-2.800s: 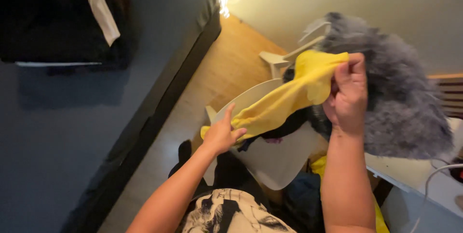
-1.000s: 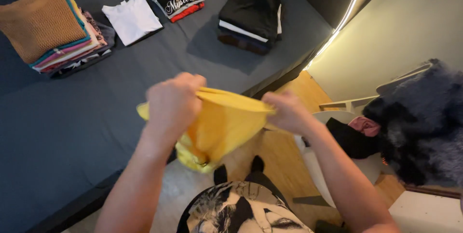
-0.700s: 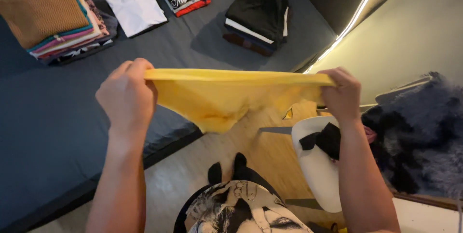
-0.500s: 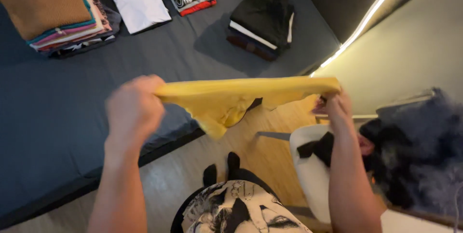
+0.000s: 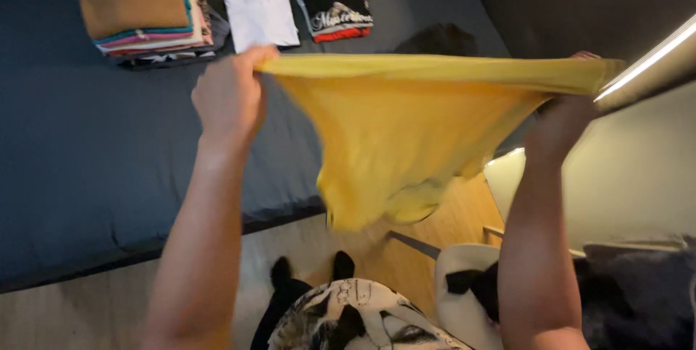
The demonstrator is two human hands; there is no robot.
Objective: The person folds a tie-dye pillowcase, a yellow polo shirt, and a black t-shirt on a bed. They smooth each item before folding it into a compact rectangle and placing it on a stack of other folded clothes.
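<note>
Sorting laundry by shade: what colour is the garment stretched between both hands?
Plain yellow cloth garment, head view.

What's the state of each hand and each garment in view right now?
left hand: closed on one end of the yellow garment's top edge
right hand: closed on the other end
yellow garment: held up, stretched wide, hanging
stack of clothes: folded, piled
white shirt: folded, flat
black shirt: folded, flat

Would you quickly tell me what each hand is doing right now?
Left hand: closed, gripping one end of the yellow garment.
Right hand: closed on the garment's other end, holding it stretched out.
</note>
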